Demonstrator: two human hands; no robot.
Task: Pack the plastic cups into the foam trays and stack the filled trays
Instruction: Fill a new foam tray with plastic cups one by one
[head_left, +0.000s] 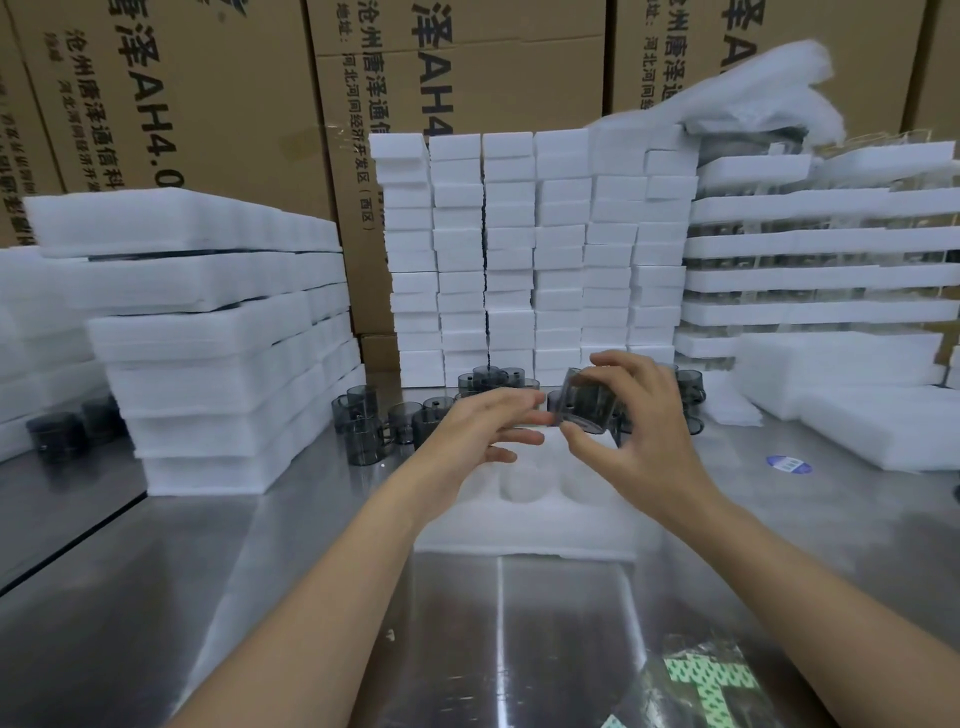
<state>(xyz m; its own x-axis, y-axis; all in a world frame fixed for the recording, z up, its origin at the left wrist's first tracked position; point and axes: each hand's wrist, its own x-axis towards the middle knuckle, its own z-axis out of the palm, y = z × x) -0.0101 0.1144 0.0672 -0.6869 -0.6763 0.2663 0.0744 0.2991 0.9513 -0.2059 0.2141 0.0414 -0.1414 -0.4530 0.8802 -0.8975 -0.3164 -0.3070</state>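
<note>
My right hand (641, 421) grips one smoky grey plastic cup (587, 402), tilted, just above a white foam tray (524, 514) with round pockets that lies on the steel table. My left hand (480, 428) hovers over the tray's left part, fingers spread and straight, fingertips near the cup, holding nothing. Several more grey cups (374, 421) stand loose on the table behind the tray. The tray pockets I can see hold no cups.
Stacks of foam trays (218, 332) rise at the left, narrow foam blocks (535, 249) at the back centre, filled trays with cups (821, 244) at the right. Cardboard boxes (208, 104) form the back wall. A plastic bag (696, 680) lies near the front edge.
</note>
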